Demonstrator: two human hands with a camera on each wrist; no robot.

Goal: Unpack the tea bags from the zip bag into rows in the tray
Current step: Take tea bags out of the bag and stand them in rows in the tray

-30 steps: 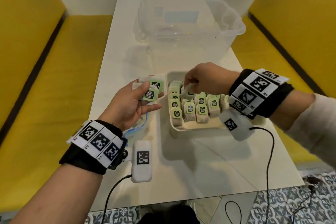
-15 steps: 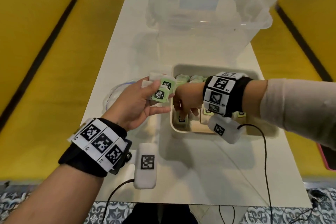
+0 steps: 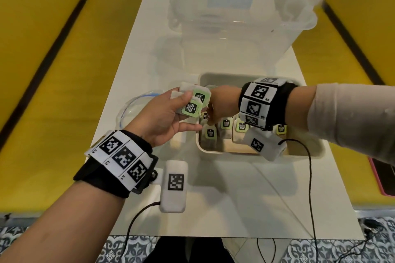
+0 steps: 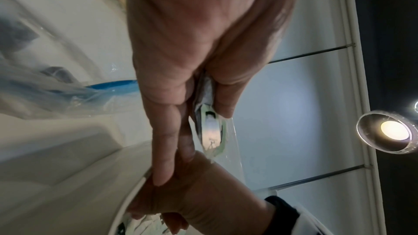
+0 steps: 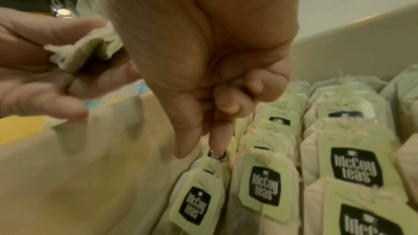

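My left hand (image 3: pixel 171 113) hovers just left of the cream tray (image 3: pixel 213 152) and grips a small stack of tea bags (image 3: pixel 193 105) with green tags, seen edge-on in the left wrist view (image 4: pixel 209 124). My right hand (image 3: pixel 208 120) reaches across into the tray's left row. There its thumb and forefinger pinch the top of a tea bag (image 5: pixel 214 155), the other fingers curled in. Tagged tea bags (image 5: pixel 264 185) stand in rows in the tray's near half. The clear zip bag (image 3: pixel 136 102) with a blue seal lies on the table under my left hand.
A large clear plastic tub (image 3: pixel 235 17) stands behind the tray on the white table (image 3: pixel 235 198). Yellow benches (image 3: pixel 53 92) run along both sides. A pink-edged dark device (image 3: pixel 382 177) lies on the right bench. Wrist-camera cables trail over the table's near edge.
My right hand moved from the tray's middle rows across to the left row beside my left hand. The left hand kept its stack and stayed nearly still.
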